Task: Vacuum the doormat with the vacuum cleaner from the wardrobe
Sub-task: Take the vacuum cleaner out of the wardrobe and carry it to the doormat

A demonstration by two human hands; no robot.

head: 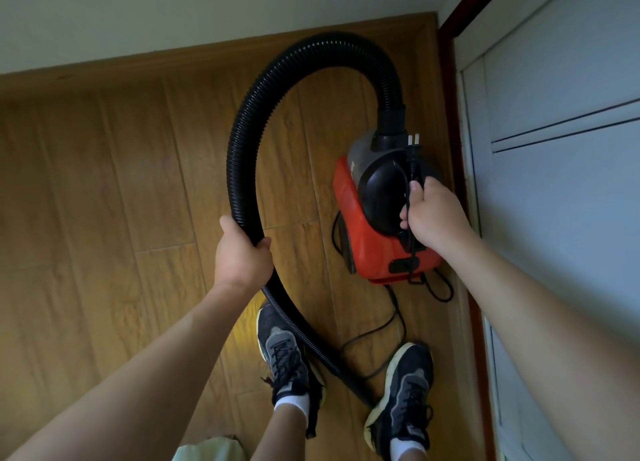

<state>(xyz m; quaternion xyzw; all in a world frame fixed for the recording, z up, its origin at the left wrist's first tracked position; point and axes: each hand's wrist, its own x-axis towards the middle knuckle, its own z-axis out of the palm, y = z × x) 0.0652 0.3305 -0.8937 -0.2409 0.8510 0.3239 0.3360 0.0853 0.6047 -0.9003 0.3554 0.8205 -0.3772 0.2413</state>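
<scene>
A red and black canister vacuum cleaner (360,225) hangs above the wooden floor beside the wardrobe. My right hand (433,215) grips its black top handle together with the power cord, whose plug (414,145) sticks up past my fingers. A ribbed black hose (277,76) arcs up from the vacuum's front and down to the left. My left hand (242,256) is closed around the hose; below it the hose runs down between my shoes. No doormat is in view.
The white wardrobe doors (561,149) with a dark red frame fill the right side. Loose black cord (384,325) trails on the wooden floor (104,201) near my two dark sneakers (287,356). A pale wall with wooden skirting runs along the top.
</scene>
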